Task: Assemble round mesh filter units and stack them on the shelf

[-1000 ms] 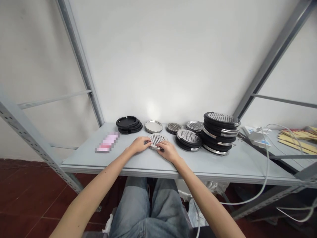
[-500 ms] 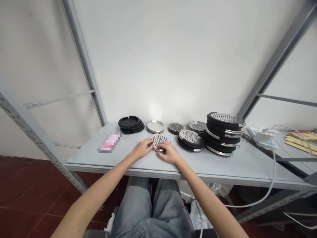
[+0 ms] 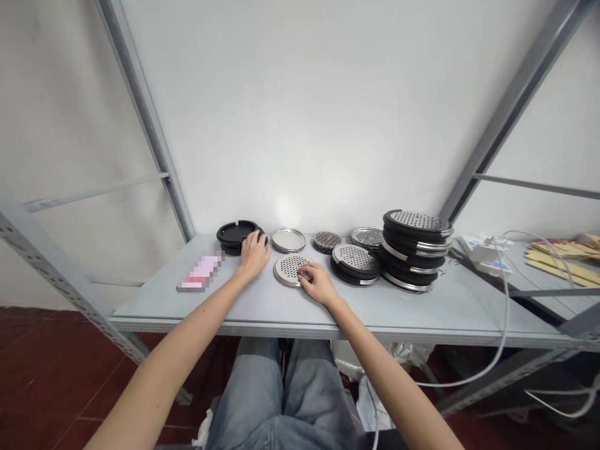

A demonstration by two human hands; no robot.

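Left hand (image 3: pixel 254 253), moved off the round perforated silver-metal disc (image 3: pixel 285 270), is reaching, fingers apart, to round black plastic-looking holders (image 3: pixel 232 234); right hand (image 3: pixel 319 284) is seemingly steadying the disc, fingers curled, clamping unclear.

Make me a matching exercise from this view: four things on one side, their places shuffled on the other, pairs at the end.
1. Left hand
2. Right hand
3. Tallest stack
4. Pixelated pink item

A. At the near right edge of the perforated metal disc
B. Right of the lower black-rimmed stack
C. At the stack of black dishes
D. Left of the forearms

Pairs: 1-C, 2-A, 3-B, 4-D
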